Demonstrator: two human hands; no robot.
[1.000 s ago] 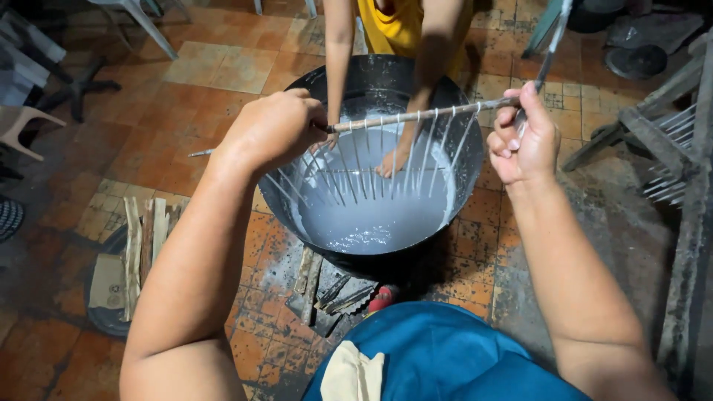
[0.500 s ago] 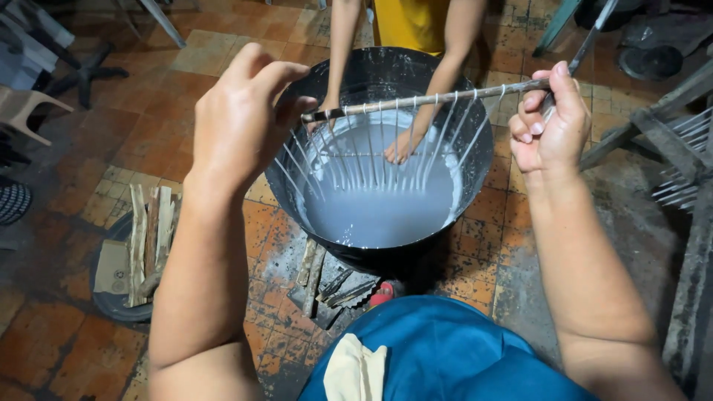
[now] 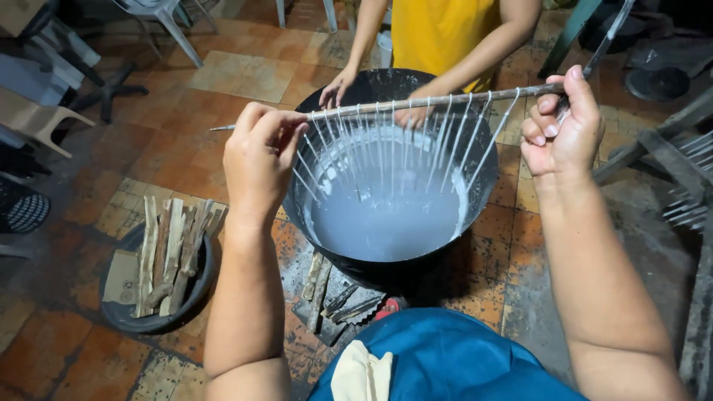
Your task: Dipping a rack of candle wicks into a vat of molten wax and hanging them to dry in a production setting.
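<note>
Over the black cauldron [image 3: 475,223] I hold the long rod [image 3: 438,99] level, my left hand [image 3: 260,160] pinching it near one end and my right hand [image 3: 564,130] closed around the other. Half a second ago the rod sat lower, closer to the rim; now it is raised, and the row of thin white-coated strands [image 3: 386,148] hanging from it has come almost clear of the liquid, a few tips perhaps touching the surface. I judge this as the lift out of a dip, with the coating left to drain back down. The cauldron holds a pale bluish-white liquid [image 3: 386,219], filling only its lower part, with white crust on the inner wall above it. Beneath it split sticks [image 3: 334,297] poke out on the tiled floor. To my left a shallow dark basin [image 3: 119,312] holds more cut wood [image 3: 171,256]. Across the cauldron, another person's hands [image 3: 338,87] rest at the far rim.
</note>
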